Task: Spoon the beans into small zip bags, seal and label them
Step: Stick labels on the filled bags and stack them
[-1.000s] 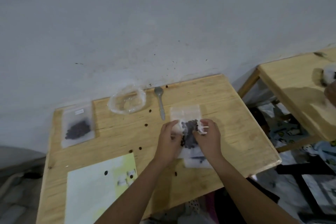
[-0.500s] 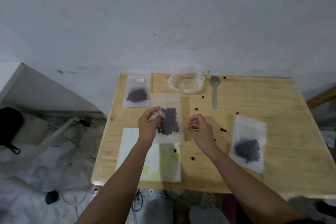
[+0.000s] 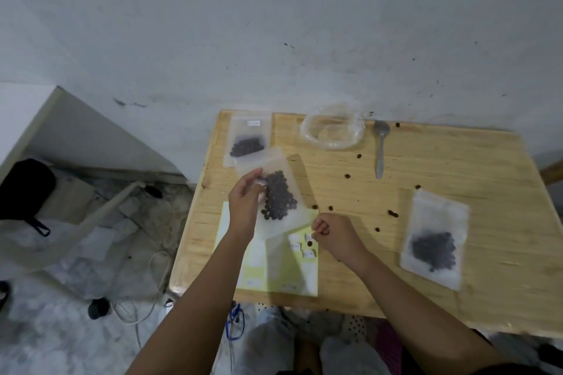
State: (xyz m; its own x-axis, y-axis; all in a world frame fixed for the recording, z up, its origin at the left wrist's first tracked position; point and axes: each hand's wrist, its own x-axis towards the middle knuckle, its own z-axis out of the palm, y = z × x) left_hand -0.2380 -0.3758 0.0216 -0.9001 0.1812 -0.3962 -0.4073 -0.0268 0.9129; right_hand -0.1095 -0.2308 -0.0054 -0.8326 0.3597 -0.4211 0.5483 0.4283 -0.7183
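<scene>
My left hand [image 3: 245, 202] grips the left edge of a small frosted zip bag [image 3: 285, 222] with dark beans in it, held tilted just above the table. My right hand [image 3: 335, 236] has its fingers curled, and thumb and forefinger pinch at a small white label [image 3: 309, 237] on the yellow-green label sheet [image 3: 274, 271] near the table's front edge. A second bean bag [image 3: 248, 143], which bears a white label, lies at the back left corner. A third bean bag [image 3: 434, 240] lies flat to the right. The grey spoon [image 3: 380, 151] lies at the back.
A clear, rolled-open plastic bag [image 3: 332, 129] sits at the back next to the spoon. Several loose beans [image 3: 347, 176] are scattered over the wooden table [image 3: 457, 167]. The wall runs right behind the table. Cables and clutter lie on the floor to the left.
The view has swung left. My left hand brought the bean bag over to the left above the label sheet, and my right hand dropped down onto the sheet's labels.
</scene>
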